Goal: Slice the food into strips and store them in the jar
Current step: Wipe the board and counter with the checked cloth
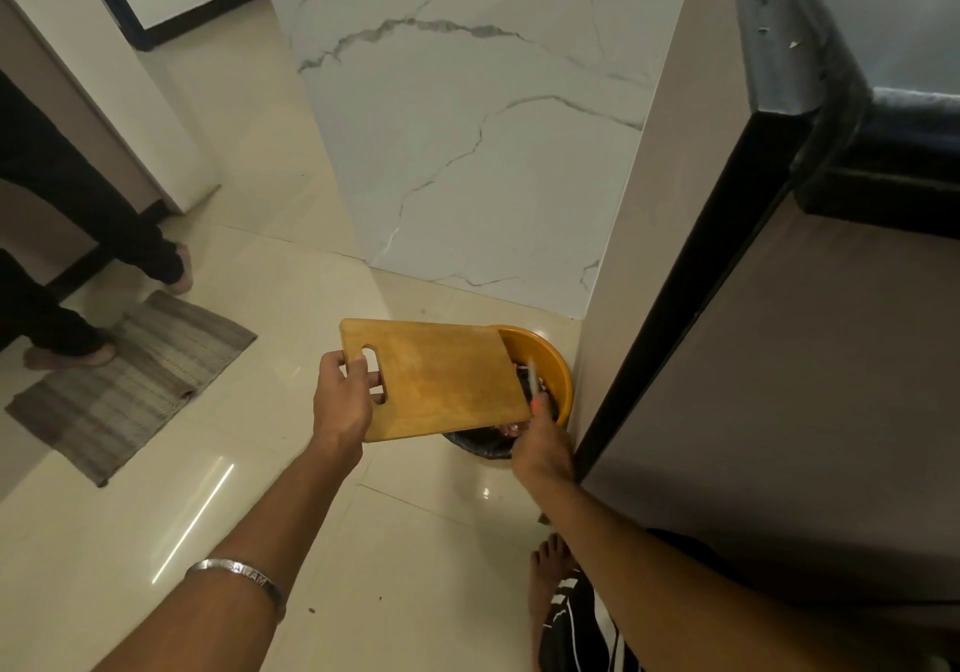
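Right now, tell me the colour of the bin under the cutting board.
Orange-yellow bin with a black liner, seen in the head view.

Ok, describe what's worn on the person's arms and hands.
Both forearms are bare, with no sleeves in view. The left wrist carries a silver metal bangle with engraved lettering. The left hand and right hand wear no gloves; no rings are visible.
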